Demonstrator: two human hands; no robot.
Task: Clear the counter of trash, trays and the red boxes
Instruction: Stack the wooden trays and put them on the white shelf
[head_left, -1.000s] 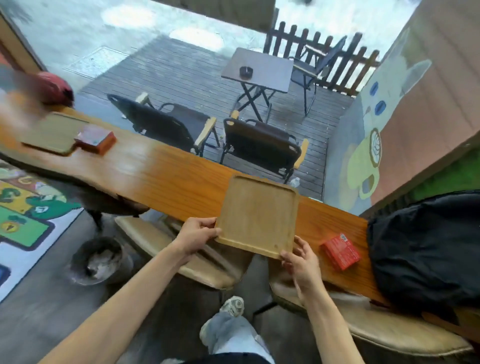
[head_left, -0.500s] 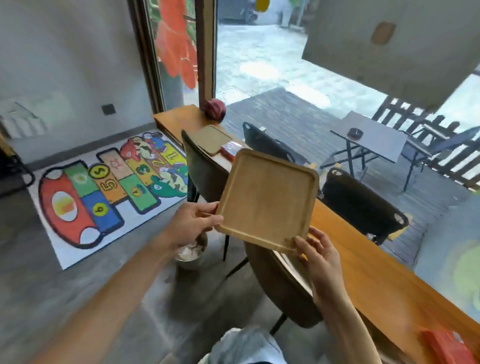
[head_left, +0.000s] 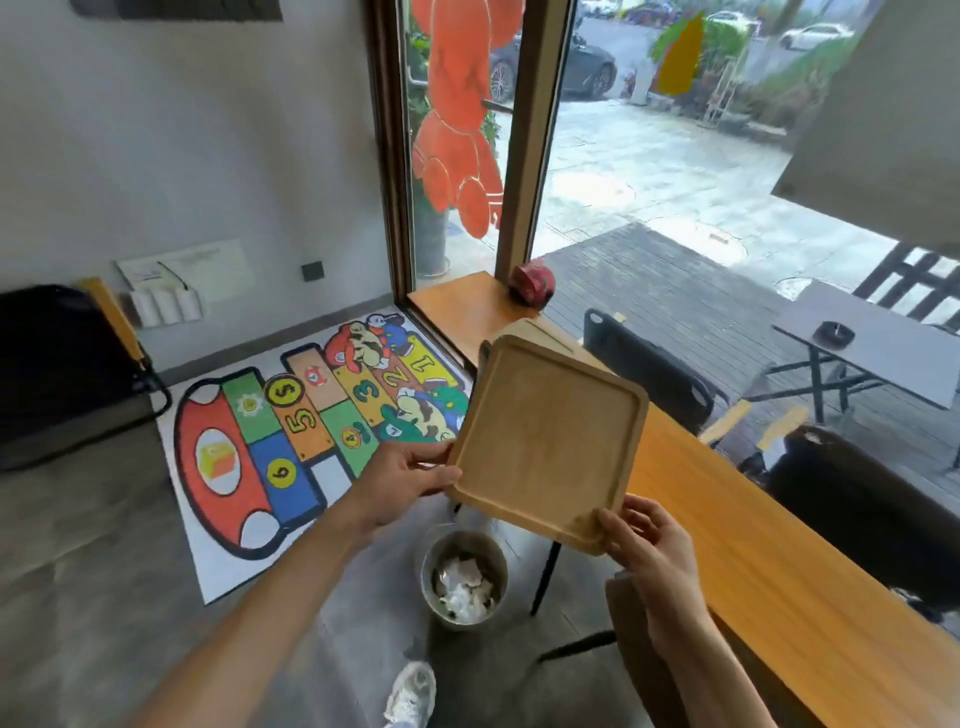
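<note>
Wooden tray now hangs clear of the counter, lifted off its near edge and tilted, above the floor bin. Left hand pinches its left rim; right hand grips its near corner. One tray cleared; another stays by the counter's far end.

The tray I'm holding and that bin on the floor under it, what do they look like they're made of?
The tray looks like pale wood, possibly bamboo: matte, faint grain, a raised rounded rim. The left hand and right hand each grip a near corner. The bin looks like dull grey metal with a soft sheen on its rim; white crumpled trash lies inside.
</note>
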